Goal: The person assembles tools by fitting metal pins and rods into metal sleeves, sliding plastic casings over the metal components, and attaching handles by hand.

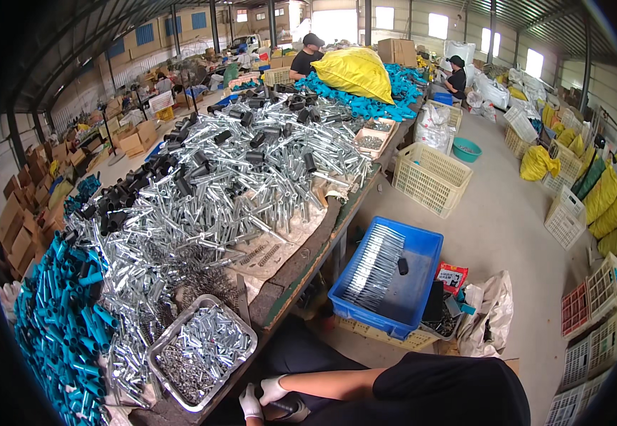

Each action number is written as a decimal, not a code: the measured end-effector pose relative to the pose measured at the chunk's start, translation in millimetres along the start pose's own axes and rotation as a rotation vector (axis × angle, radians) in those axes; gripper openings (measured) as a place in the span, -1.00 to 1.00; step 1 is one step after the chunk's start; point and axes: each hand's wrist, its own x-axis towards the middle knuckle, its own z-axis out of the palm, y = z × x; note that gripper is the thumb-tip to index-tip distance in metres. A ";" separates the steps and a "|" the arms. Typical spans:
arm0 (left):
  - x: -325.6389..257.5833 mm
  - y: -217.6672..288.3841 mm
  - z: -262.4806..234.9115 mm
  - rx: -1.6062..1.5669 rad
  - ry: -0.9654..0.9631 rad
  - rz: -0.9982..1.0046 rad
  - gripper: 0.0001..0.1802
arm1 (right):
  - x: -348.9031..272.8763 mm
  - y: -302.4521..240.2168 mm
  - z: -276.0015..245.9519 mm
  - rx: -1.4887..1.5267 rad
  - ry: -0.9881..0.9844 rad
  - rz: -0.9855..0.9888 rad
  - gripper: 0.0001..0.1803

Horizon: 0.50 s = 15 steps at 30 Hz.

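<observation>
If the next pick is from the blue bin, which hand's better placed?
Probably the right hand: it's nearer the blue bin, while the left hand sits farther left, beyond it, closer to the metal tray.

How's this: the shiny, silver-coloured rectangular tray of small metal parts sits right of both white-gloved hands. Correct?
Wrong side. In the head view, the shiny, silver-coloured rectangular tray of small metal parts sits left of the white-gloved left hand and white-gloved right hand.

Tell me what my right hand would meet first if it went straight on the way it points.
Most likely your left hand, close beside your right hand; any gap in depth is unclear.
</observation>
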 end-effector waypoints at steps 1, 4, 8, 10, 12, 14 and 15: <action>-1.0 -0.2 0.0 -0.004 0.021 0.007 -0.62 | 0.0 -0.6 0.5 -0.004 0.007 -0.013 -0.27; 5.3 -6.3 -1.7 0.000 0.010 -0.006 -0.62 | 1.9 -1.4 -0.5 -0.017 -0.002 0.076 -0.39; 13.1 -12.7 -2.9 0.005 -0.047 -0.019 -0.61 | -0.5 -0.6 -4.3 0.001 -0.004 0.074 -0.38; 13.7 -19.3 -6.2 -0.043 -0.007 -0.013 -0.61 | 1.1 -2.9 -1.7 -0.013 -0.018 0.073 -0.35; 14.9 -21.7 -7.9 -0.037 0.001 -0.018 -0.61 | 3.2 -2.9 0.0 -0.028 -0.021 0.079 -0.33; 15.4 -21.0 -6.6 -0.028 0.002 -0.023 -0.61 | 5.5 -0.1 0.8 -0.040 -0.017 0.088 -0.32; 15.6 -21.3 -5.6 -0.042 0.012 -0.028 -0.61 | 5.6 0.1 0.6 -0.041 -0.018 0.094 -0.31</action>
